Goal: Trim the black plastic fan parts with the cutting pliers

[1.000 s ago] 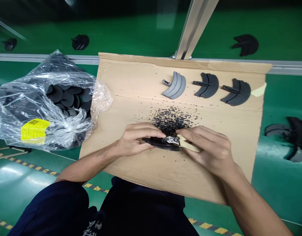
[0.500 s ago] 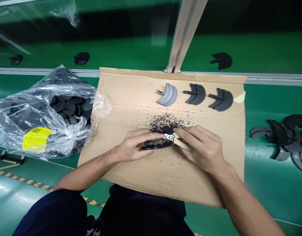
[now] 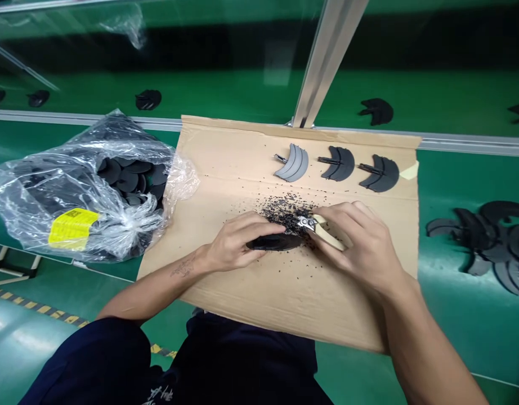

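Observation:
My left hand [image 3: 236, 243] grips a flat black plastic disc [image 3: 276, 242] edge-on over a sheet of cardboard [image 3: 242, 163]. My right hand [image 3: 361, 244] is closed on small cutting pliers [image 3: 316, 226] with cream handles; their metal jaws sit at the disc's right edge. A heap of black plastic trimmings [image 3: 285, 209] lies just behind the disc. Three curved black fan-shaped parts lie in a row at the back of the cardboard: left [image 3: 293, 163], middle [image 3: 339, 163], right [image 3: 381, 173].
A clear plastic bag [image 3: 65, 197] with a yellow label holds several black discs at the left. More black parts [image 3: 491, 236] are heaped on the green surface at the right. Single black parts [image 3: 377, 110] lie beyond a metal rail [image 3: 474, 143]. A slanted metal post [image 3: 327, 53] rises behind.
The pliers' jaws have shifted from on top of the disc to its right end. My left hand has turned the disc a little. The view has shifted slightly.

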Action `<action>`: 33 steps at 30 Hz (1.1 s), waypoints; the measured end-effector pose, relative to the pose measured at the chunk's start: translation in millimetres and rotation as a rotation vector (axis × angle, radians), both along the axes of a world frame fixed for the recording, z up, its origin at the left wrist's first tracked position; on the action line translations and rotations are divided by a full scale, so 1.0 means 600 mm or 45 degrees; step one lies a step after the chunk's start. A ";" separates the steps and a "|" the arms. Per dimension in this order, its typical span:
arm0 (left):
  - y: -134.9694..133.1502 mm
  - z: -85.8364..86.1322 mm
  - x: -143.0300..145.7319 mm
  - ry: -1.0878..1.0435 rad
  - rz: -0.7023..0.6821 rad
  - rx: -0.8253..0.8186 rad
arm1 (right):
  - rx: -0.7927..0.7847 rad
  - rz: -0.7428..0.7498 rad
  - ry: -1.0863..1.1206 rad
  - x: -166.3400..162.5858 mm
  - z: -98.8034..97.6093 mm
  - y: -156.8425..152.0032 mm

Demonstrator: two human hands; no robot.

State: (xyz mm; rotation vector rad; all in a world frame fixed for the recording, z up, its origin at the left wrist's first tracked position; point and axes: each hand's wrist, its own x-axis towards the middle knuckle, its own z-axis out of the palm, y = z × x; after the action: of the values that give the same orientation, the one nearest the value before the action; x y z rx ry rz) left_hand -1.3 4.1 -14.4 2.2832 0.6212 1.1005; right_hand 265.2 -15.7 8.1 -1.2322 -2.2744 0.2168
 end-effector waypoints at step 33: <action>-0.004 0.005 0.003 -0.034 0.048 -0.536 | -0.060 -0.099 -0.346 0.032 0.010 0.002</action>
State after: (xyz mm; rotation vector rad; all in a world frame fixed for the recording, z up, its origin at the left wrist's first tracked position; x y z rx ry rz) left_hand 0.8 1.6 -11.6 1.8994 0.8035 0.9135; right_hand 284.2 -14.8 14.1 -1.4474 -2.4545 0.0778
